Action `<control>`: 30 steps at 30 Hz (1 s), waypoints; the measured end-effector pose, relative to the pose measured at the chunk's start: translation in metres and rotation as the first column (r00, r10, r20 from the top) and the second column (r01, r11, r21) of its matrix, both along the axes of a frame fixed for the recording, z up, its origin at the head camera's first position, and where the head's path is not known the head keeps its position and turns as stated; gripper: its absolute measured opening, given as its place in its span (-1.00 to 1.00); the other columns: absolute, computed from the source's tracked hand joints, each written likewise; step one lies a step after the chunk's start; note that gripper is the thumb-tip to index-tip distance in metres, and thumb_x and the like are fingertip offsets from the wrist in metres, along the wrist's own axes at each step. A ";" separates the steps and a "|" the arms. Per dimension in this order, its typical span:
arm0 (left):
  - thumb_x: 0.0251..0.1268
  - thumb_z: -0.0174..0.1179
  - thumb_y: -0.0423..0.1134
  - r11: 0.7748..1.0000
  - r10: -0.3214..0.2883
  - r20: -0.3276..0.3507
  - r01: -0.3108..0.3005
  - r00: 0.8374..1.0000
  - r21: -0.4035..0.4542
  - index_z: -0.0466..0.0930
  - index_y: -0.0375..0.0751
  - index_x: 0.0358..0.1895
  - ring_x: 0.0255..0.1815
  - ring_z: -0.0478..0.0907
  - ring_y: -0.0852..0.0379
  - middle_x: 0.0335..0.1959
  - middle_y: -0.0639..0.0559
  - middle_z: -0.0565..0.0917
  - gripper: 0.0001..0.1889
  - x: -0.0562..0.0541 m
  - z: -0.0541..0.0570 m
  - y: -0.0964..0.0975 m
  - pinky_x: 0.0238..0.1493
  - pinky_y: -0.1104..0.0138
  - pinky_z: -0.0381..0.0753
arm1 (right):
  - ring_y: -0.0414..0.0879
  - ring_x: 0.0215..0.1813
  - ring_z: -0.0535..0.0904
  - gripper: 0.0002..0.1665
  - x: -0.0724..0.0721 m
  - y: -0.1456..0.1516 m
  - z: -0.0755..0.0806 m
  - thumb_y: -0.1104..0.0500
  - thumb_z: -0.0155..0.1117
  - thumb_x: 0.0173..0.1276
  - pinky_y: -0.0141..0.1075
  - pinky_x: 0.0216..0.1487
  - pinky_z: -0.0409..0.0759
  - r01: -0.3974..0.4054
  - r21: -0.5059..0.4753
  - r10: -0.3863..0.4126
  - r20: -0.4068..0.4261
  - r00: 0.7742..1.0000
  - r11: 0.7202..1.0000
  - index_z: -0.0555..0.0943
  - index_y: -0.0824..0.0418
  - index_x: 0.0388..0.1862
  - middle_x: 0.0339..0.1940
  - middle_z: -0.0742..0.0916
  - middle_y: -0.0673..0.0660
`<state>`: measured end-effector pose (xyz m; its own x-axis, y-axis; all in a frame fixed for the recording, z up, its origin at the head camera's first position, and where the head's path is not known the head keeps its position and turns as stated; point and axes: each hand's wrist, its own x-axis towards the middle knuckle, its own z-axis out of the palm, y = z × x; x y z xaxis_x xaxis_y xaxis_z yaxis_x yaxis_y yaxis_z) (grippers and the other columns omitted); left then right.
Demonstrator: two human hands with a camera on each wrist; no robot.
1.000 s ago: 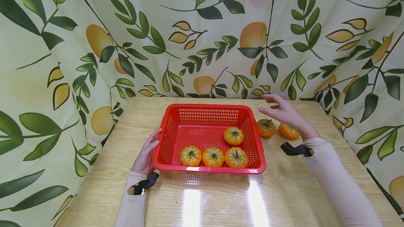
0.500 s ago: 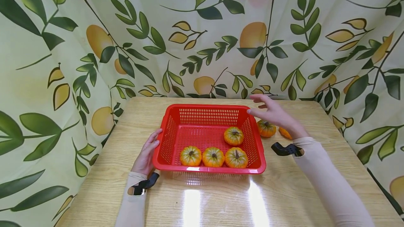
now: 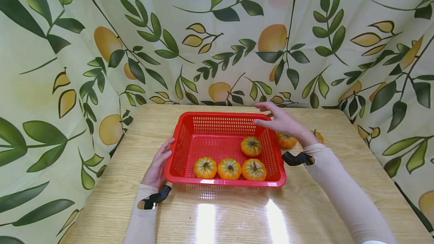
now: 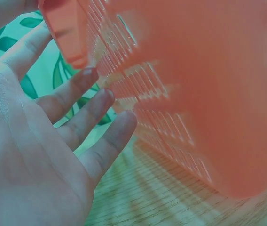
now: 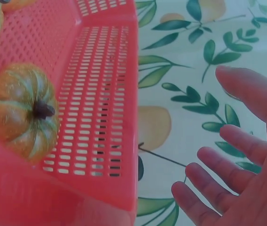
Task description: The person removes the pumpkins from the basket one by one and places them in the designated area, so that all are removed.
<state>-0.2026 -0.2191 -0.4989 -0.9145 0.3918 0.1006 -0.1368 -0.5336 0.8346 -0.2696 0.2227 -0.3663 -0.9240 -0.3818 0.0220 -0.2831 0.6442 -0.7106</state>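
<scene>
A red plastic basket (image 3: 217,183) with slotted walls holds several small orange-and-green pumpkins; one pumpkin (image 3: 251,146) lies behind a front row with a pumpkin (image 3: 205,167) at its left end. My left hand (image 3: 156,169) rests against the basket's left side. In the left wrist view its fairly straight fingers (image 4: 117,129) touch or nearly touch the outer wall. My right hand (image 3: 279,119) hovers over the basket's far right corner, fingers spread and holding nothing. Beneath the right forearm, a pumpkin (image 3: 286,141) sits just outside the basket, with another pumpkin (image 3: 318,136) partly hidden farther right.
The basket stands on a light wooden table (image 3: 190,214). A leaf-and-fruit patterned cloth (image 3: 217,40) hangs behind the table and along both sides. Each wrist carries a black camera mount, such as the right mount (image 3: 297,158).
My right hand has moved left, from above the outside pumpkins to the basket's far right corner. The left hand, the basket and the pumpkins have stayed put.
</scene>
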 end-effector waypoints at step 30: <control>0.61 -0.13 -0.28 0.999 0.018 0.036 -0.016 0.999 -0.050 0.25 0.10 0.50 0.20 0.59 0.11 0.36 0.07 0.42 -0.52 0.000 0.001 -0.001 0.20 0.23 0.67 | 0.24 0.44 0.40 -0.20 -0.014 -0.043 -0.013 -0.10 0.41 0.34 0.22 0.43 0.41 -0.163 0.072 0.158 0.067 0.985 0.984 0.38 0.18 0.45 0.42 0.50 0.24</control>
